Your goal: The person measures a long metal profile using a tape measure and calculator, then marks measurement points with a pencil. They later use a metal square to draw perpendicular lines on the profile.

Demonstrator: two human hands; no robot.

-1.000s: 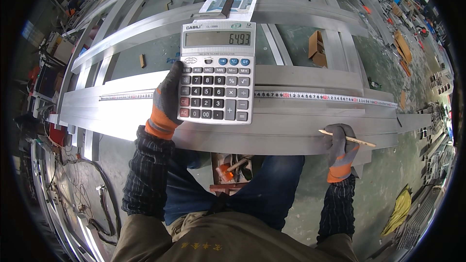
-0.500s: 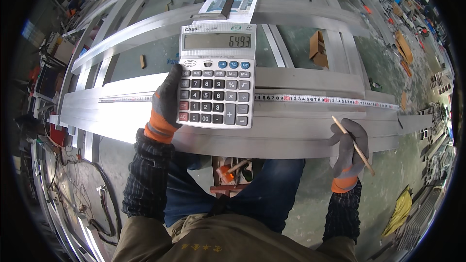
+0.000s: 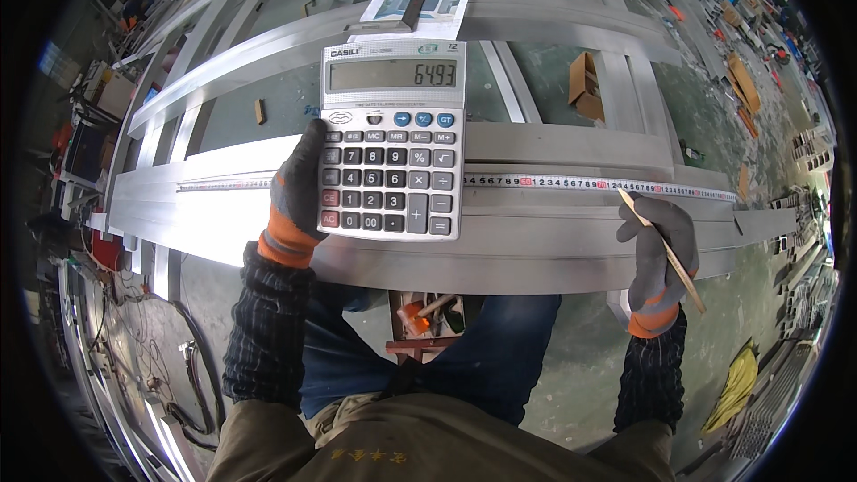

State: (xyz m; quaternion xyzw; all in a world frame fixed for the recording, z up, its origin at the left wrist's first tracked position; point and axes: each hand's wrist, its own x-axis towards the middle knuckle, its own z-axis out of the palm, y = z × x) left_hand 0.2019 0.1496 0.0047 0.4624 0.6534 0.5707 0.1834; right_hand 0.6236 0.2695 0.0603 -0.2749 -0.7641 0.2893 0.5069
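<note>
My left hand [image 3: 297, 183], in a grey and orange work glove, grips the left side of a large silver calculator [image 3: 391, 170] whose display faces me. A wooden pencil [image 3: 674, 263] slants through the gloved fingers of my right hand [image 3: 662, 245], its tip pointing up and left. That tip is close to a tape measure [image 3: 562, 182] stretched across flat metal bars [image 3: 536, 259]. Behind the calculator, the middle of the tape is hidden.
Printed sheets [image 3: 393, 4] lie beyond the calculator under a dark metal square [image 3: 418, 4]. A cardboard box [image 3: 585, 87] stands between frame bars. Below, between my knees, is a tool box [image 3: 428, 344]. Yellow cloth [image 3: 737, 386] lies on the floor at right; hoses [image 3: 192, 348] at left.
My right hand has moved right and up with the pencil, bringing its tip nearer the tape measure. The calculator has shifted slightly left in my left hand.
</note>
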